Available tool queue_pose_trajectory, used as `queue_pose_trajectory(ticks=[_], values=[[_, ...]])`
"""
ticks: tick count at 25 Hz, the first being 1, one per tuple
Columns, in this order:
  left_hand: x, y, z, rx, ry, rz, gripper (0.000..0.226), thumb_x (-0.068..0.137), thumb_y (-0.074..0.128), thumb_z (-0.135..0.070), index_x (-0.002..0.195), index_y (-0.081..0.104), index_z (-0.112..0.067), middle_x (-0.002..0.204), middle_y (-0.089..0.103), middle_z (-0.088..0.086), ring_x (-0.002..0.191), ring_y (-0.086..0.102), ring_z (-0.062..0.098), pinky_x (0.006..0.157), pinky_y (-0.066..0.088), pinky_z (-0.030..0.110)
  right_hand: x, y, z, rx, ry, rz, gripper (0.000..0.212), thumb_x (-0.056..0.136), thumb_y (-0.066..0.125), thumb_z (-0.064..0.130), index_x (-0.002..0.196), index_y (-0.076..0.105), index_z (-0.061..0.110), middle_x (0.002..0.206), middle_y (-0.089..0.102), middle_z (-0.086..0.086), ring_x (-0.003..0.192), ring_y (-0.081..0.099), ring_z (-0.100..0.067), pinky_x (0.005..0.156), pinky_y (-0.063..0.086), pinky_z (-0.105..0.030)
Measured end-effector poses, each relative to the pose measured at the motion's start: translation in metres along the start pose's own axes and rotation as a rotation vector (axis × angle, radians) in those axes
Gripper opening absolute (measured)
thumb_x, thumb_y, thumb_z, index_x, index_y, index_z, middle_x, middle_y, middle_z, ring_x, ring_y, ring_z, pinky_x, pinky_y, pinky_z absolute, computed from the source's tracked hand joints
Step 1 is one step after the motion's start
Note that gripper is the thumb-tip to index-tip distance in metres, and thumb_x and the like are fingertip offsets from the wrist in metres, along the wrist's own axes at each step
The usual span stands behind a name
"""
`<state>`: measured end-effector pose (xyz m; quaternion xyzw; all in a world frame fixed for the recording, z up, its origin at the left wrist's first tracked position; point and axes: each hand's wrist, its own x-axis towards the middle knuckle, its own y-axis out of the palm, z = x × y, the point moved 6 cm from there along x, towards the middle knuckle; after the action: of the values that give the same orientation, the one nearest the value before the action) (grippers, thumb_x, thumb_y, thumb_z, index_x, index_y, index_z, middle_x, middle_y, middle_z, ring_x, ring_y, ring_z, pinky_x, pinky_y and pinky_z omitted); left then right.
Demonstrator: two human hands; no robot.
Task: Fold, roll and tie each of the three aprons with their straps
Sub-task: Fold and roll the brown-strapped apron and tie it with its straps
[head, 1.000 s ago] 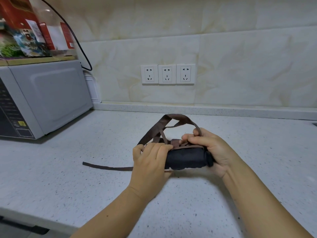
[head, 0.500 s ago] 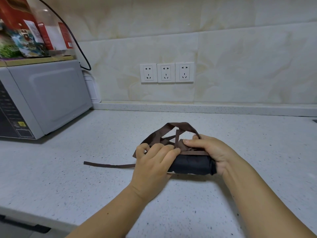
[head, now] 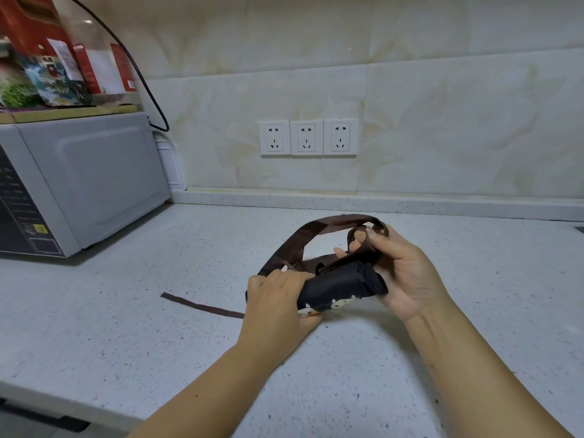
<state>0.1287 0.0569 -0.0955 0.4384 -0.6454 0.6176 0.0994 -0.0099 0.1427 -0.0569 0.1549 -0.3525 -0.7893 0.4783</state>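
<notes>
A dark apron rolled into a short bundle (head: 339, 287) is held just above the speckled white countertop (head: 158, 327), its right end raised. My left hand (head: 278, 300) grips the bundle's left end from above. My right hand (head: 401, 273) cups the right end and pinches a brown strap (head: 328, 224) between thumb and fingers. The strap loops up behind the bundle. One loose strap end (head: 202, 308) trails left along the counter. Only this one apron is in view.
A grey microwave (head: 82, 184) stands at the left with boxes and packets (head: 57, 67) on top. A black cable (head: 148, 90) hangs behind it. Three wall sockets (head: 308, 138) sit on the tiled backsplash. The counter's front edge runs at lower left.
The bundle has tilted, its right end lifted off the counter. My right hand turned palm-up under that end and pulled the strap loop up and to the right.
</notes>
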Motion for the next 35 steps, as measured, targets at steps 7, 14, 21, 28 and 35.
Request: queue_pose_trajectory(ticks=[7, 14, 21, 28, 35], values=[[-0.002, -0.006, -0.007, 0.105, 0.117, -0.109, 0.044, 0.076, 0.053, -0.058, 0.102, 0.066, -0.025, 0.088, 0.063, -0.012, 0.078, 0.056, 0.013, 0.072, 0.029, 0.03, 0.007, -0.014, -0.003, 0.097, 0.056, -0.136, 0.017, 0.094, 0.054, 0.026, 0.086, 0.056, 0.011, 0.08, 0.065, -0.006, 0.068, 0.063, -0.019, 0.072, 0.053, -0.034], [-0.005, -0.011, -0.011, 0.184, 0.21, -0.199, 0.046, 0.069, 0.08, -0.044, 0.107, 0.068, -0.022, 0.096, 0.066, -0.01, 0.083, 0.06, 0.015, 0.073, 0.033, 0.034, -0.007, -0.019, -0.019, -0.663, 0.347, -0.111, 0.061, 0.069, 0.071, 0.06, 0.103, 0.074, 0.01, 0.102, 0.074, -0.013, 0.097, 0.07, -0.028, 0.094, 0.052, -0.04], [-0.006, -0.012, -0.01, 0.192, 0.212, -0.22, 0.047, 0.069, 0.08, -0.046, 0.107, 0.067, -0.021, 0.096, 0.067, -0.009, 0.082, 0.06, 0.016, 0.072, 0.036, 0.036, -0.009, -0.018, -0.019, -0.673, 0.388, -0.071, 0.054, 0.077, 0.068, 0.056, 0.105, 0.073, 0.01, 0.101, 0.074, -0.014, 0.092, 0.071, -0.028, 0.081, 0.058, -0.04], [-0.005, -0.008, -0.006, 0.15, 0.131, -0.117, 0.047, 0.072, 0.058, -0.051, 0.11, 0.067, -0.024, 0.093, 0.065, -0.012, 0.082, 0.059, 0.014, 0.071, 0.031, 0.031, -0.004, -0.005, -0.012, -0.728, 0.05, -0.107, 0.028, 0.092, 0.06, 0.037, 0.078, 0.069, 0.015, 0.094, 0.073, -0.02, 0.09, 0.068, -0.036, 0.085, 0.053, -0.049], [0.007, -0.002, -0.022, -0.119, -0.003, 0.381, 0.029, 0.073, 0.065, -0.055, 0.091, 0.061, -0.032, 0.08, 0.064, -0.013, 0.075, 0.056, 0.007, 0.083, 0.041, 0.03, -0.003, -0.006, -0.006, -0.59, -0.011, -0.078, 0.029, 0.093, 0.057, 0.031, 0.073, 0.062, 0.011, 0.066, 0.063, -0.02, 0.06, 0.06, -0.029, 0.064, 0.049, -0.034]])
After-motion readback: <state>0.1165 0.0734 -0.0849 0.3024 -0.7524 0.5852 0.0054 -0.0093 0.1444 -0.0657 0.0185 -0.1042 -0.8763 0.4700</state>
